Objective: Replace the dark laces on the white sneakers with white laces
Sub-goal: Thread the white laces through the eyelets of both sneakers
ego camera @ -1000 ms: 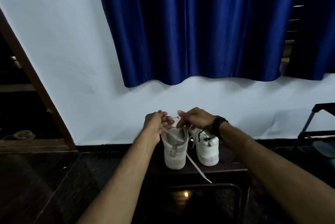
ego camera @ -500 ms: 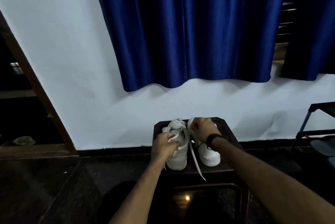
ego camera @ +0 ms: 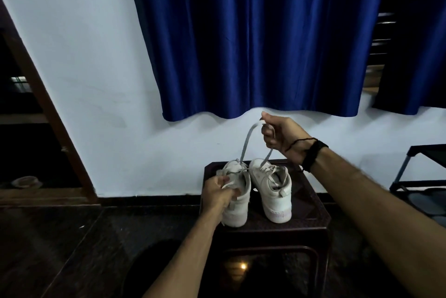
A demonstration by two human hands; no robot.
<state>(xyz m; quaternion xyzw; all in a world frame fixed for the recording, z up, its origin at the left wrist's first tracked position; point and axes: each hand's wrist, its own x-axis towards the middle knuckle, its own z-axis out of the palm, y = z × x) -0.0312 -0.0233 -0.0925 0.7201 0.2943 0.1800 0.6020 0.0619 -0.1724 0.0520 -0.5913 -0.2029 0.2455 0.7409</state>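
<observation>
So we've got the two white leather high-top sneakers [ego camera: 253,191] sitting side by side on the dark brown plastic surface [ego camera: 311,203], heels toward us. Our left hand [ego camera: 218,192] has its grip curled around the left sneaker's collar. Our right hand [ego camera: 281,137] pinches the pale flat lace [ego camera: 247,139], held up taut above the shoes.

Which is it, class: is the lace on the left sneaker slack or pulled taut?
Taut: the right hand pinches the lace raised above the left sneaker, which the left hand grips.

Left hand [ego camera: 218,192] hides the left sneaker's [ego camera: 237,203] side (partly)
</observation>
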